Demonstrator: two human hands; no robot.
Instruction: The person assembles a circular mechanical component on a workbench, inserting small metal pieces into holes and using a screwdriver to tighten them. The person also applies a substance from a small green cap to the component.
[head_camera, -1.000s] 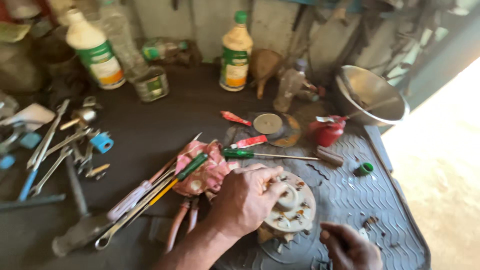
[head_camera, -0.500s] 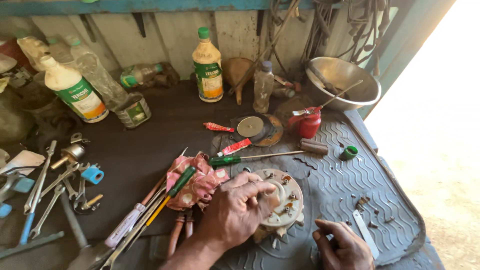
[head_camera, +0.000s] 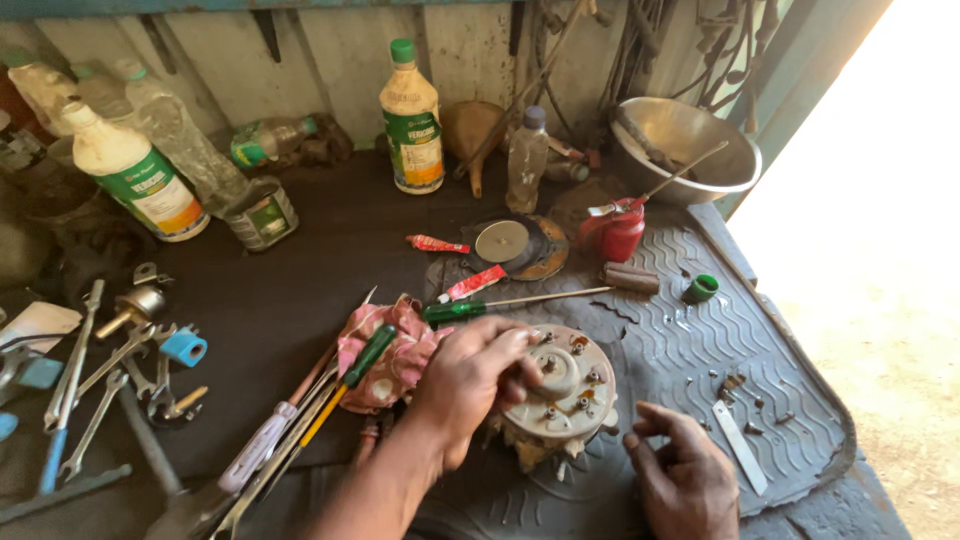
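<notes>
A round beige disc-shaped part (head_camera: 566, 393) with studs and a raised hub lies on a ribbed rubber mat (head_camera: 690, 350). My left hand (head_camera: 472, 378) grips its left edge, fingers curled over the rim. To the lower right my right hand (head_camera: 684, 476) hovers beside the part with fingers loosely bent, holding nothing I can see. A pink spotted rag (head_camera: 392, 352) lies just left of my left hand. A green-handled screwdriver (head_camera: 500, 304) lies just beyond the part.
Spanners (head_camera: 88, 378) and more screwdrivers (head_camera: 300, 425) crowd the left of the dark bench. Bottles (head_camera: 412, 118), a tin (head_camera: 262, 214), a steel bowl (head_camera: 690, 140) and a red oil can (head_camera: 620, 232) line the back. Small screws and a flat metal strip (head_camera: 740, 446) lie on the mat's right.
The view has shifted slightly, so the bench appears lower and farther left. My left hand stays on the disc part. My right hand has risen a little beside it.
</notes>
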